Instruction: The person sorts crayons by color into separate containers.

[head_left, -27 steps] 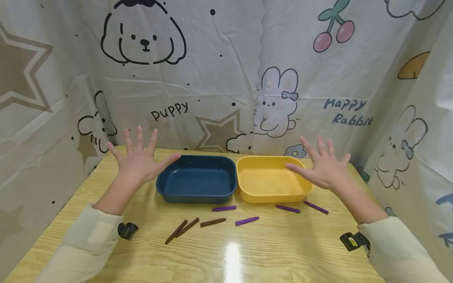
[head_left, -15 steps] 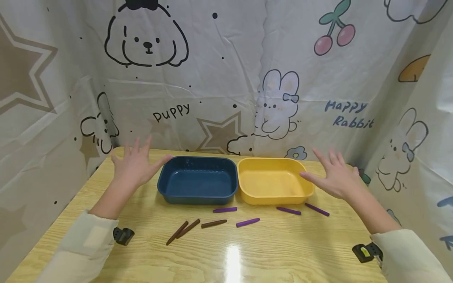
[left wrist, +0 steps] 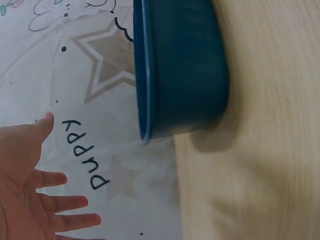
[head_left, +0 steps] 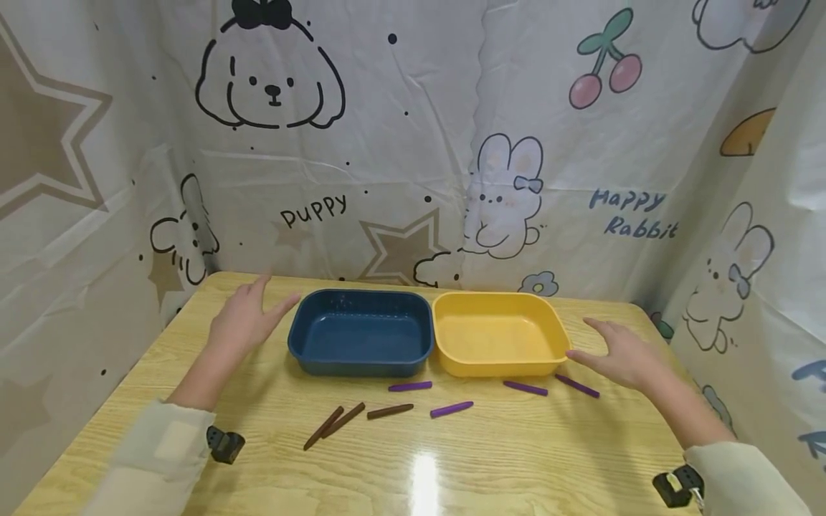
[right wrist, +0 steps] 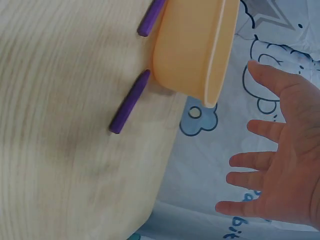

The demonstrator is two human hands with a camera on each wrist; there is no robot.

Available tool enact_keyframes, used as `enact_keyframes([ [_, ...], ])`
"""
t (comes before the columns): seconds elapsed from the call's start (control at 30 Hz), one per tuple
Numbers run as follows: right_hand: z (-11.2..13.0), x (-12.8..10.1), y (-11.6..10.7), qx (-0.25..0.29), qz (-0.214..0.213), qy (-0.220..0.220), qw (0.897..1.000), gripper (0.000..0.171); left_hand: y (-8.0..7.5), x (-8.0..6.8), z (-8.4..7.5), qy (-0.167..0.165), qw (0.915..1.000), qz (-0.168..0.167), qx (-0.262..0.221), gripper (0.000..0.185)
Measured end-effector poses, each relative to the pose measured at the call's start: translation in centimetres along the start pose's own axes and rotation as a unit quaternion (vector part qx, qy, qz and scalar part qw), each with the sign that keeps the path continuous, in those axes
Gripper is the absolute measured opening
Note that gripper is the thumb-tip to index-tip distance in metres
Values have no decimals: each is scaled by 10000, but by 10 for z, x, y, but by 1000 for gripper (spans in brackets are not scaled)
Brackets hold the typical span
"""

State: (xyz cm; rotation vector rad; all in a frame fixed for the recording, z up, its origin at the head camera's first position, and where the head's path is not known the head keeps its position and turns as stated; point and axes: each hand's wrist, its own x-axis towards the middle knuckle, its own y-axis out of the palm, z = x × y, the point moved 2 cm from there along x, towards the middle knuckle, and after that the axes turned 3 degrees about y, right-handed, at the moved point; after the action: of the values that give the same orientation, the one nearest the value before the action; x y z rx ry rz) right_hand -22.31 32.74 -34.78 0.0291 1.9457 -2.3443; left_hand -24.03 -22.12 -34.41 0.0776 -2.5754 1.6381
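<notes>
My left hand (head_left: 240,319) hovers by the left side of a dark blue tray (head_left: 361,367), thumb pointing at its rim. In the left wrist view its fingers (left wrist: 70,202) are spread and hold nothing. My right hand (head_left: 629,351) is off the right side of a yellow tray (head_left: 503,367), fingers apart, nothing held. Below it in the head view lies a purple crayon (head_left: 577,385), with another purple crayon (head_left: 525,388) to its left. Two more purple crayons (head_left: 452,409) lie before the trays. Three brown crayons (head_left: 390,411) are grouped at front left, two of them touching.
The two trays stand side by side near the back of a wooden table (head_left: 516,466). A patterned curtain (head_left: 400,143) hangs behind and along both sides. Both wrists wear a small black camera (head_left: 225,445).
Both hands have come down from a raised, wide-spread pose toward the table. The right hand has also moved outward to the right. Trays and crayons stay where they were.
</notes>
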Motion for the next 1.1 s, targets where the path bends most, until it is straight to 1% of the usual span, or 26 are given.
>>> enact_keyframes([
  [0.13,-7,-2,10,35,199,107,9997,90,10,0,6,-16,9995,97,-296,90],
  [0.23,-12,-2,20,109,402,188,9990,88,20,1,12,50,9986,122,-506,87],
  [0.37,-20,-1,32,168,539,249,9981,82,31,2,18,152,9961,124,-857,77],
  [0.5,-27,0,43,202,489,176,9984,70,40,3,21,179,9933,133,-1130,70],
  [0.57,-29,1,47,304,491,166,9982,65,43,4,22,146,9921,163,-1239,69],
  [0.7,-32,4,57,556,532,152,9969,56,51,5,24,51,9866,280,-1607,65],
  [0.77,-34,5,62,632,515,70,9966,52,55,5,25,17,9833,339,-1790,64],
  [0.93,-36,8,73,719,354,-252,9965,34,65,6,28,-98,9757,376,-2158,60],
  [1.0,-36,7,76,735,293,-253,9965,27,68,7,29,-132,9723,371,-2303,58],
  [1.1,-37,7,80,739,239,-136,9969,20,71,7,29,-180,9680,357,-2476,55],
])
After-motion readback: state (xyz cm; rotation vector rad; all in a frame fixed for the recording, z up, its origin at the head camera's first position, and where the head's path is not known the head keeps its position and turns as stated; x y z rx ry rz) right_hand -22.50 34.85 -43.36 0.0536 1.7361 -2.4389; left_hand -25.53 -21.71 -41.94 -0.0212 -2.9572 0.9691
